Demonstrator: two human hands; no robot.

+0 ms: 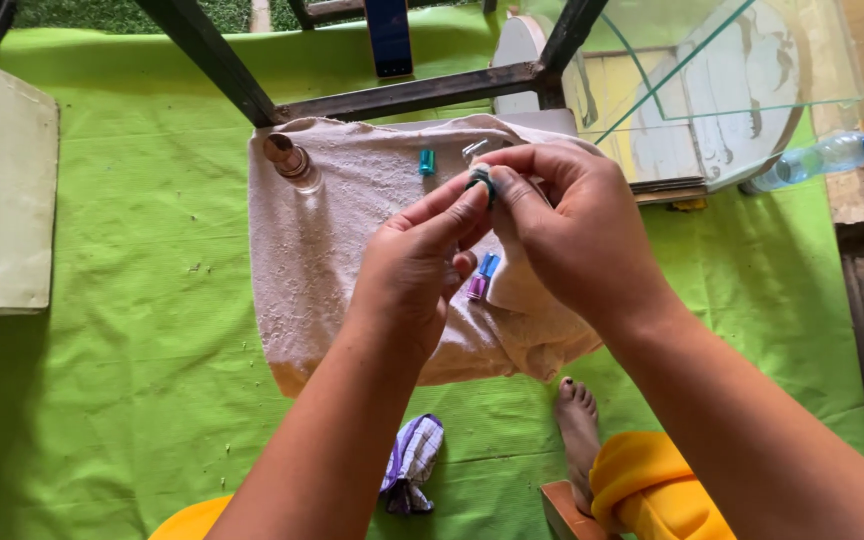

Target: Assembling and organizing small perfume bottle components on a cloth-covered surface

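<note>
Left hand point(414, 262): pinching the small dark ring point(481, 180) above the beige towel point(322, 260).
Right hand point(567, 225): gripping that ring too.
Glass bottle point(290, 160): lying corked at the towel's far-left corner, contents unclear.

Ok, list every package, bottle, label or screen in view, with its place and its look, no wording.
Plastic water bottle: far right, lying on its side, clear with a blue cap.
Small glass bottle: upper left of the beige cloth, clear with a brown cork-like top.
Teal cap-like piece: on the cloth, above the hands.
No labels that can be made out, and no screens or signs.
</note>
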